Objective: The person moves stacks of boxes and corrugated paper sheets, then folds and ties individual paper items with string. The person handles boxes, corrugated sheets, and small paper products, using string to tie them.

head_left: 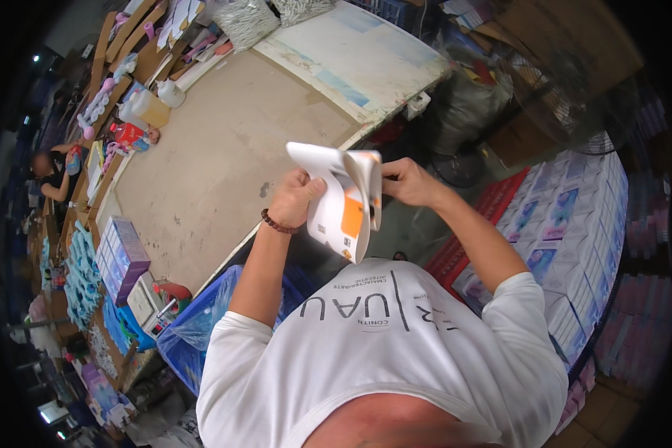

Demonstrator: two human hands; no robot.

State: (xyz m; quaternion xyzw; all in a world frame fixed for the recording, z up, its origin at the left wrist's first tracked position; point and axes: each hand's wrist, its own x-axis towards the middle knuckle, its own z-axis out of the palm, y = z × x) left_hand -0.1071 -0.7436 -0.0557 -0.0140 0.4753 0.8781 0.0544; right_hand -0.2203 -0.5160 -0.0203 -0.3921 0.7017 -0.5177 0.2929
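Observation:
Curled white printed sheets (327, 207) with orange patches and small dark marks are held up in front of my chest, near the table's edge. My left hand (294, 200) grips their left side, thumb on the front face and fingers behind. At the right edge, my right hand (408, 183) pinches the sheets between thumb and bent fingers. Its fingertips are partly hidden behind the paper. The sheets bend over into a loose fold at the top, and I cannot tell how many there are. A brown bead bracelet (279, 222) circles my left wrist.
A worn beige table (224, 142) stretches ahead, with bottles (155, 109) along its left side. A blue crate (194, 328) stands at its near edge. Stacked white and purple boxes (575, 224) fill the right. Far left, another person (56, 175) holds something.

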